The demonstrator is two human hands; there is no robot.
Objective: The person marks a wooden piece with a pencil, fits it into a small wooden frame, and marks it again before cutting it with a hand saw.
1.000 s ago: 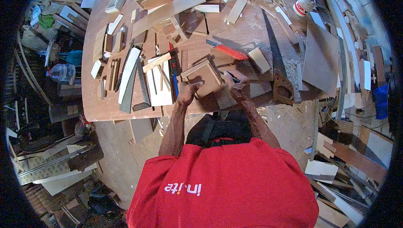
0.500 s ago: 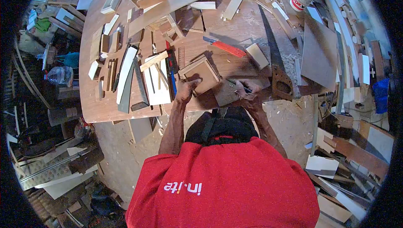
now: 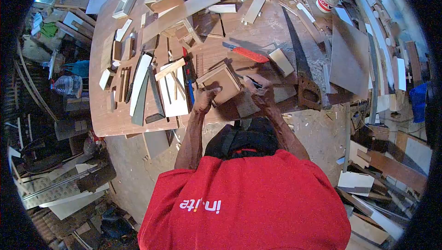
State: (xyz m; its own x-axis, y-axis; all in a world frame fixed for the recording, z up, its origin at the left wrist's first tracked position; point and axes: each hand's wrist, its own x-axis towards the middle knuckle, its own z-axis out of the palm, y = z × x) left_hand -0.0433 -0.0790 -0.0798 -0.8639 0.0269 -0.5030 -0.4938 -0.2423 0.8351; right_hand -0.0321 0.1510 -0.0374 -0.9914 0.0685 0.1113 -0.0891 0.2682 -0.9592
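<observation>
My left hand [image 3: 205, 100] is closed on the near left edge of a small wooden box [image 3: 226, 92], its thumb lying over the flat brown panel. The box is tilted above the table's front part. Just right of it, my right hand [image 3: 262, 95] is closed around a slim dark pen-like tool [image 3: 253, 82], whose tip points at the box's right edge. Its exact kind is too small to make out. Beyond the hands lies a red-handled utility knife [image 3: 248, 52], with a light wooden block [image 3: 281, 62] to its right.
A handsaw [image 3: 307, 91] lies at the right on the wooden table [image 3: 258, 29]. White and dark strips [image 3: 142, 84] and a wooden try square [image 3: 171, 69] are on the left. Small wooden boxes and offcuts [image 3: 184, 10] crowd the back; a white glue bottle [image 3: 328, 1] stands back right.
My right hand has moved up and left with the dark tool, bringing its tip to the box's right edge. My left hand and the box have stayed nearly in place.
</observation>
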